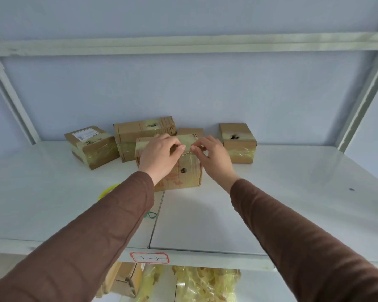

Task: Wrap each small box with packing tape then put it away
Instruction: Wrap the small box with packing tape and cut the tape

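Two hands (184,152) pinching tape (189,140), five boxes (179,171)

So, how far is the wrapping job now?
Done, it seems: three taped boxes stand at the back of the shelf, left, middle and right. In hand: both hands, left and right, pinch tape on the front box. Left: finishing it and putting it away.

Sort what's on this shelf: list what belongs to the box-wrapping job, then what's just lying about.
Job: box being taped, left hand, right hand, tape strip pinched between them, yellow tape roll, wrapped boxes behind.

Lying about: green string, shelf label, plastic bags below.
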